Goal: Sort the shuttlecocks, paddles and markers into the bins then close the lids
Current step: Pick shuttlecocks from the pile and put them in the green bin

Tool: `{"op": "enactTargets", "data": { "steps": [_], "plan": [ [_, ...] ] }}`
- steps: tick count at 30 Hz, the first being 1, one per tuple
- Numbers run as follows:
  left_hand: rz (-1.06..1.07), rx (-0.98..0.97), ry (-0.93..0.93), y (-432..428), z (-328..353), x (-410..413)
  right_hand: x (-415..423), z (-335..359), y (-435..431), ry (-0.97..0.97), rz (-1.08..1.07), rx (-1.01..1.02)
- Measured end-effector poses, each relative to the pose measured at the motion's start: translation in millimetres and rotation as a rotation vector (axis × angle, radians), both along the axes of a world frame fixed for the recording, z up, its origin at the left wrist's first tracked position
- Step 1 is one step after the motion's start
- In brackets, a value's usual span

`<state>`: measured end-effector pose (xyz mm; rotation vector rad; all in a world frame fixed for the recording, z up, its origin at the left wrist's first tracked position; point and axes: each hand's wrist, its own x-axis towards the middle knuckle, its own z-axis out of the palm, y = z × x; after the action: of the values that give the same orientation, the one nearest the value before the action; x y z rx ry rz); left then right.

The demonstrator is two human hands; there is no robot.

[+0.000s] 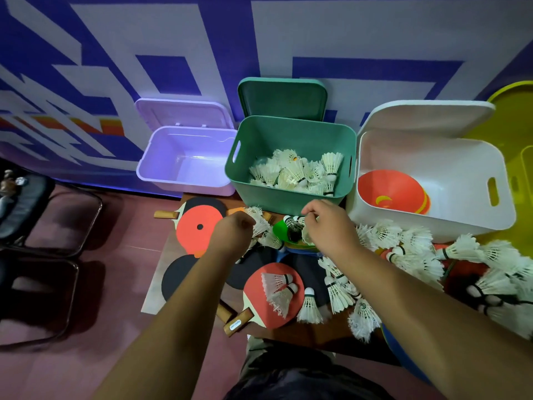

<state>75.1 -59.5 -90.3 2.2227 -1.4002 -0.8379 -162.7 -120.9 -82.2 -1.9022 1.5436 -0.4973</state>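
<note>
Shuttlecock (258, 222) | left hand (232, 230) grips it, skirt toward green bin (274, 199) | right hand (328, 226) pinches 2nd shuttlecock (292, 222), cork leftward

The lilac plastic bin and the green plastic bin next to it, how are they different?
The lilac plastic bin shows only its bare floor; the green plastic bin holds a heap of white feather shuttlecocks. The lilac bin looks lower and glossy, the green one taller and matt. Both stand open by the wall, the lilac lid and the green lid raised behind them.
</note>
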Motion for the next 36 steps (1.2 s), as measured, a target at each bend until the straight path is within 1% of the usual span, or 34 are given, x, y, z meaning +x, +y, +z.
{"op": "enactTargets", "data": {
  "steps": [4, 9, 12, 14, 18, 24, 27, 29, 33, 36],
  "plan": [
    [-0.094, 0.117, -0.145, 4, -14, -3, -18, -15, 8, 0.072, 0.034, -0.034],
    [-0.22, 0.262, -0.296, 20, -26, -8, -41, -34, 14, 0.175, 0.1, 0.052],
    [-0.263, 0.24, -0.35, 29, -29, -12, -45, -37, 13, 0.289, 0.217, 0.171],
    [-0.267, 0.216, -0.381, 33, -29, -14, -45, -36, 12, 0.347, 0.258, 0.232],
    [-0.303, 0.229, -0.459, 42, -25, -13, -41, -34, 13, 0.404, 0.27, 0.158],
    [-0.275, 0.214, -0.433, 62, -23, -6, -34, -28, 24, 0.419, 0.304, -0.007],
    [-0.243, 0.208, -0.405, 71, -25, -2, -27, -27, 29, 0.529, 0.396, 0.032],
    [-0.192, 0.182, -0.375, 75, -24, -2, -23, -25, 30, 0.592, 0.413, 0.055],
    [-0.115, 0.071, -0.343, 77, -15, -3, -19, -19, 30, 0.603, 0.41, 0.116],
    [-0.11, -0.014, -0.313, 77, -6, -7, -17, -18, 28, 0.645, 0.457, 0.182]
  ]
}}
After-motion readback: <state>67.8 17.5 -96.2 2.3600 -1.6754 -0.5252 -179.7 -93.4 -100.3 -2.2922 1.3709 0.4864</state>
